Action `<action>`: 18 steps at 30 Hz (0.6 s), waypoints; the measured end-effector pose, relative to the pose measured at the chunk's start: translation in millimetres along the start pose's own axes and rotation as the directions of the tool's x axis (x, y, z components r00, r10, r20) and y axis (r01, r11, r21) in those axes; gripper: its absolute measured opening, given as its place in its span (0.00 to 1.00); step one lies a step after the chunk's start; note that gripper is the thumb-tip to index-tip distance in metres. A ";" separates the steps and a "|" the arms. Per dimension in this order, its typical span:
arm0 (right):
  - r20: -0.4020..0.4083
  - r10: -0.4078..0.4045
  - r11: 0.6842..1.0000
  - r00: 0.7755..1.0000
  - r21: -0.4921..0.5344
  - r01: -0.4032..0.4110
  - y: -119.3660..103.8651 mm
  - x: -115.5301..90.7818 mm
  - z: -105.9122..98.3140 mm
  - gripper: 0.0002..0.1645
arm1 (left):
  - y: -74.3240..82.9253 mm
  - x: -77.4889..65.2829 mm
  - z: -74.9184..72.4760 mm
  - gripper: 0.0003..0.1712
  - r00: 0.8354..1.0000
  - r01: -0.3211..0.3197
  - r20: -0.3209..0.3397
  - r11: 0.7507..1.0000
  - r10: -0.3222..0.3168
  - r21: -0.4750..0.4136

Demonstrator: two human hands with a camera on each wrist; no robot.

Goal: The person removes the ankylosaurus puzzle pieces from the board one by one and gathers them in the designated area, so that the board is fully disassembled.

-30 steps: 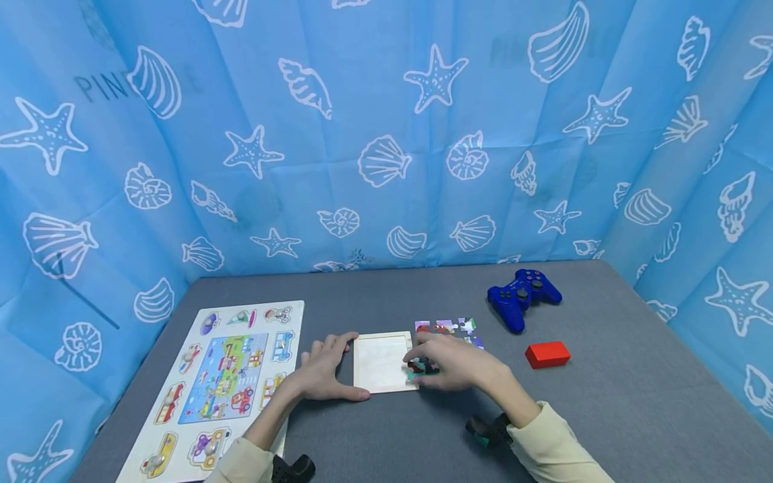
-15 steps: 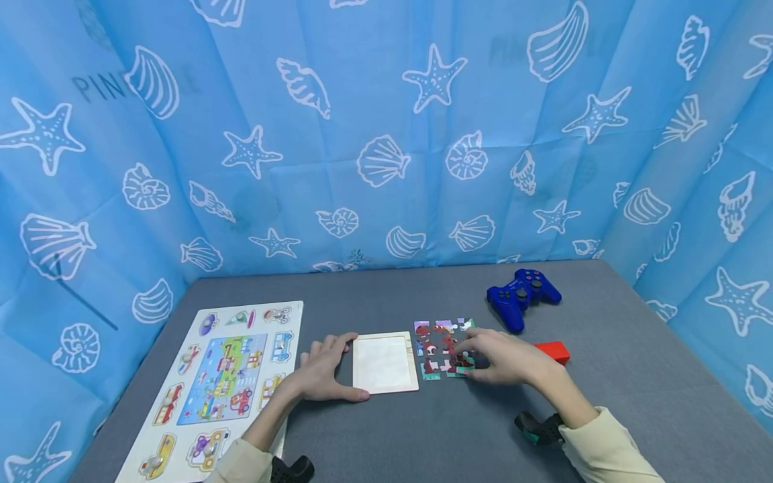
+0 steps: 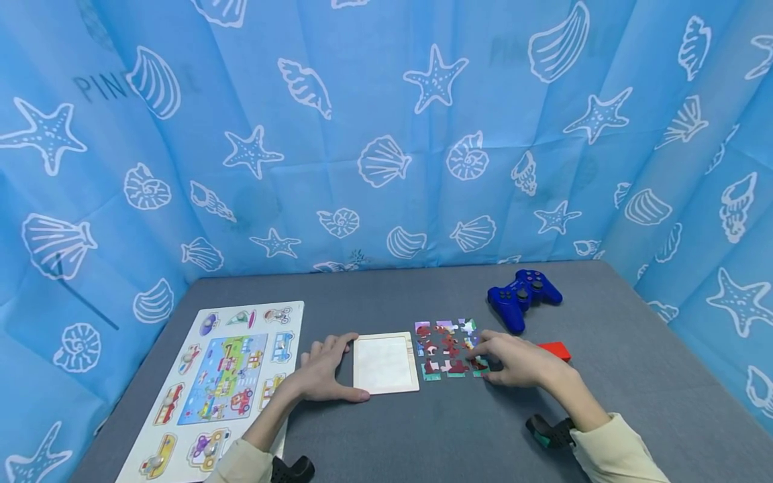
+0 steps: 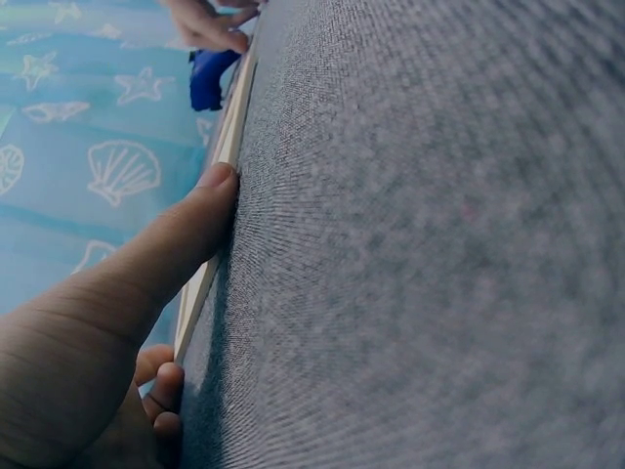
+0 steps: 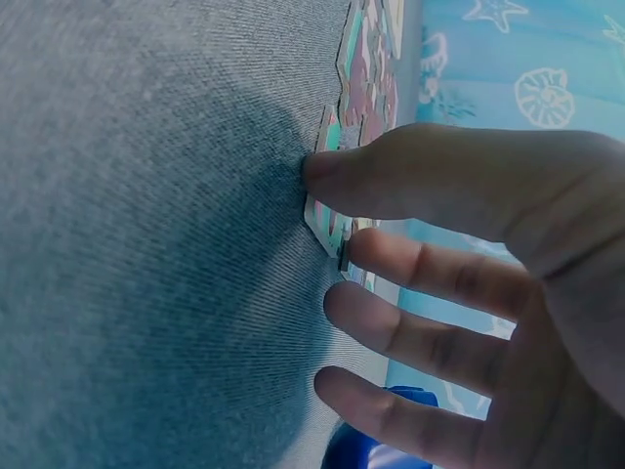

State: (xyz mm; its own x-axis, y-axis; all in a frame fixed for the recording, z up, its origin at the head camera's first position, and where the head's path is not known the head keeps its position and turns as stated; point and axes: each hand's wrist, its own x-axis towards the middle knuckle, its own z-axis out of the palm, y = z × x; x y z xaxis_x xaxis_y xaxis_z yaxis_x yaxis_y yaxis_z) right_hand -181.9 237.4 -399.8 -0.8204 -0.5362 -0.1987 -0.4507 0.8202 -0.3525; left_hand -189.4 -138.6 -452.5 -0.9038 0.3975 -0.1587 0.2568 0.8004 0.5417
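Observation:
In the head view my left hand (image 3: 326, 369) spans the left side of a shallow wooden puzzle tray (image 3: 386, 364), thumb at its front edge and forefinger at its far left corner. The left wrist view shows the thumb (image 4: 190, 220) pressed to the tray's edge. My right hand (image 3: 513, 360) pinches a jigsaw piece (image 3: 479, 364) with green along its front edge, flat on the table, between thumb and forefinger. Its other fingers spread apart in the right wrist view, where the thumb (image 5: 381, 176) covers part of that piece. Several more jigsaw pieces (image 3: 449, 345) lie in loose rows between tray and right hand.
A white peg puzzle board (image 3: 181, 362) with vehicle pictures lies at the left. Behind the right hand are a blue game controller (image 3: 522, 295) and a red block (image 3: 555, 350), partly covered by the hand. A blue shell-patterned curtain (image 3: 386, 201) hangs beyond the grey table (image 3: 374, 443).
My right hand has moved right from the tray's right edge to the right end of the jigsaw pieces, uncovering the rows. The left hand and tray have stayed put.

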 end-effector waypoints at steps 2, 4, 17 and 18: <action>-0.001 0.013 1.000 1.000 0.003 -0.013 0.0 -0.1 0.8 0.23 | 0.5 -0.2 -0.3 0.66 1.000 0.000 0.001 1.000 0.000 -0.001; 0.001 0.023 1.000 1.000 0.007 -0.023 0.0 -0.4 1.1 0.23 | 0.4 0.1 -0.4 0.66 1.000 0.002 0.001 1.000 -0.002 0.001; 0.009 0.028 0.999 1.000 0.017 -0.028 2.8 -0.5 1.2 0.22 | -1.0 -0.6 0.1 0.66 1.000 -0.005 0.008 1.000 0.005 0.003; 0.009 0.029 0.999 1.000 0.019 -0.029 2.9 -0.4 1.4 0.22 | -1.0 -0.5 0.0 0.66 1.000 -0.006 0.008 1.000 0.006 0.004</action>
State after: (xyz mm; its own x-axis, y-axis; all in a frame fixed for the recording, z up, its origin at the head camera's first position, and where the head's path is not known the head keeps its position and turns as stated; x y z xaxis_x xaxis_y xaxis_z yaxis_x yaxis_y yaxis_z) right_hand -182.5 239.7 -402.0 -0.8300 -0.5137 -0.2171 -0.4196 0.8317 -0.3636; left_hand -189.1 -139.5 -453.0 -0.8993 0.4060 -0.1624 0.2635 0.7995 0.5398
